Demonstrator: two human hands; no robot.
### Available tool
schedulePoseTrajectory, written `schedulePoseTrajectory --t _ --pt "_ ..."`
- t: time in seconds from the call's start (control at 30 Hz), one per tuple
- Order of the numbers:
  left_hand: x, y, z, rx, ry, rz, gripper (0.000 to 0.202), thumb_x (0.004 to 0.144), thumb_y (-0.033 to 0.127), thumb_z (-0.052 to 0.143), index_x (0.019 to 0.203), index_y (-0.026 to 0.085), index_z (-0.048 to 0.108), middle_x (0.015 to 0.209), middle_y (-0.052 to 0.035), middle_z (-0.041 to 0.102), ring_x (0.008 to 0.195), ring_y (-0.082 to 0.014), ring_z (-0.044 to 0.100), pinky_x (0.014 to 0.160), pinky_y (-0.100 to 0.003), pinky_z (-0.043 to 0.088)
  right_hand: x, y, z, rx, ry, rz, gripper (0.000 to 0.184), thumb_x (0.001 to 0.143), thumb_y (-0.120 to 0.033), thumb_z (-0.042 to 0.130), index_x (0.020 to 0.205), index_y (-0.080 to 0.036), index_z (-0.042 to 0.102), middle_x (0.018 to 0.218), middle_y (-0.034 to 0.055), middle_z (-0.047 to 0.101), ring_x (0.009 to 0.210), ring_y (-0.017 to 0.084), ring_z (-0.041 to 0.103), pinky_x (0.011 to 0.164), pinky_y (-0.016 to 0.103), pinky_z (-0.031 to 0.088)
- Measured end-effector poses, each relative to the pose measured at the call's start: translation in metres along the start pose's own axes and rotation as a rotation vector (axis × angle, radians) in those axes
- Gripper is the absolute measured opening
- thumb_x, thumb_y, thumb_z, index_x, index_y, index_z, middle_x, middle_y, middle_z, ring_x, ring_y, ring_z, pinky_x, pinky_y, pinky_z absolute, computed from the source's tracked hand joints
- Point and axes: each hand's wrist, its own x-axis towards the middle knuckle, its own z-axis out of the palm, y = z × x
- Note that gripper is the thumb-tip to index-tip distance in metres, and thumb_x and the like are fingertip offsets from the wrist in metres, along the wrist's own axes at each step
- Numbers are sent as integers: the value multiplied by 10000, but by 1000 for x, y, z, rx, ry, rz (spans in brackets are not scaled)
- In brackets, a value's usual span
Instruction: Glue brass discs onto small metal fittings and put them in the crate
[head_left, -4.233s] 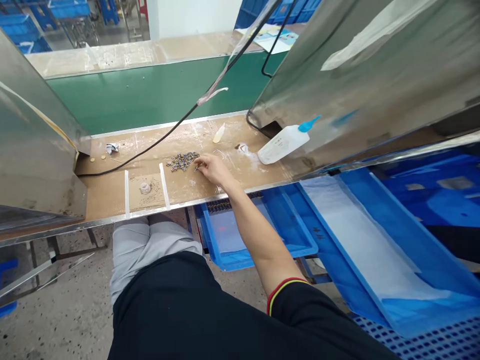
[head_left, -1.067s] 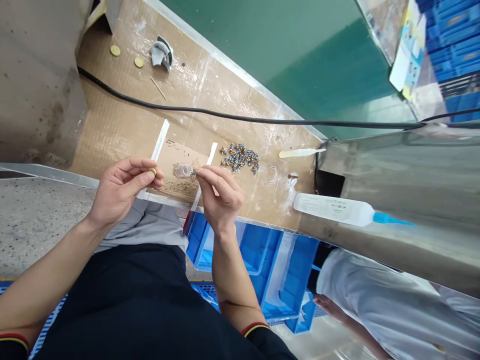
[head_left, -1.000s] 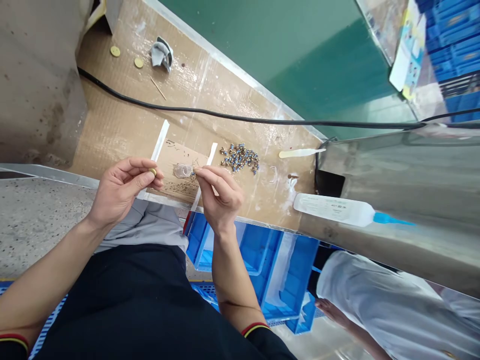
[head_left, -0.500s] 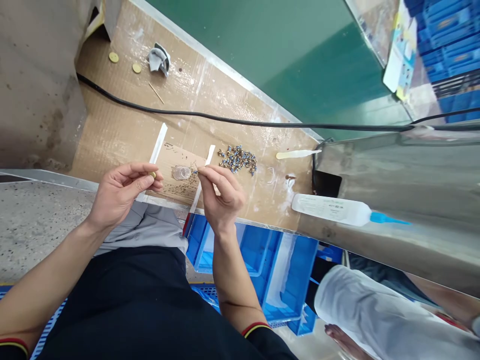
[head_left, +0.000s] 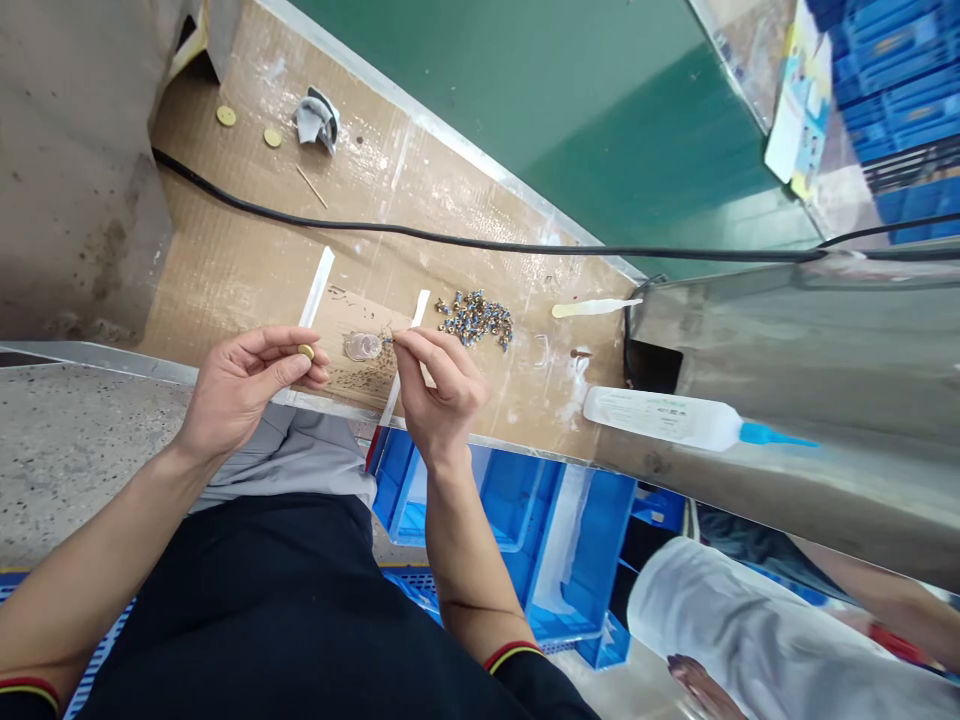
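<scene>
While the left hand pinches a brass disc just left of the clear blob, the right hand pinches a tiny screw touching that blob's right edge, seemingly dipping it, so mating the two next calls for fine, steady alignment.

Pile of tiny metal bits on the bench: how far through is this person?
Done: no finished piece plainly shows. In hand: the left hand pinches a brass disc; the right hand holds one small bit at a clear blob. Left: the pile holds many more bits, and two discs lie apart at the back.
</scene>
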Motion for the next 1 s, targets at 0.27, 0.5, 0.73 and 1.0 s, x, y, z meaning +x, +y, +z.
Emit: schedulePoseTrajectory --t 0.27,0.5,0.73,1.0 --pt "0 2 0 63 1 4 127 939 277 971 1020 197 915 1017 -87 886 838 -180 844 816 -272 732 5 -2 5 21 2 4 174 1132 -188 716 1164 -266 868 1104 71 885 1031 222 863 924 386 723" --pt "-1 4 -2 29 -36 4 105 960 264 956 1025 207 896 1085 -94 895 877 -176 853 837 -260 727 7 -3 5 59 -7 12 179 1126 -181 723 1178 -270 870 1116 66 885 1041 215 859 941 386 715" --pt "-1 3 -1 27 -27 -2 262 932 321 995 1136 194 892 952 -86 878 788 -191 833 775 -300 728 7 -1 7 43 -8 58 195 1141 -220 698 1167 -280 882 1116 69 881 1045 227 855 958 405 715" --pt "-12 -8 6 145 16 -16 379 956 367 984 1284 199 893 1079 -116 904 888 -219 875 863 -336 746 1 -23 -10 133 169 49 248 1069 -139 802 1216 -327 867 1102 23 880 1026 221 861 913 403 742"
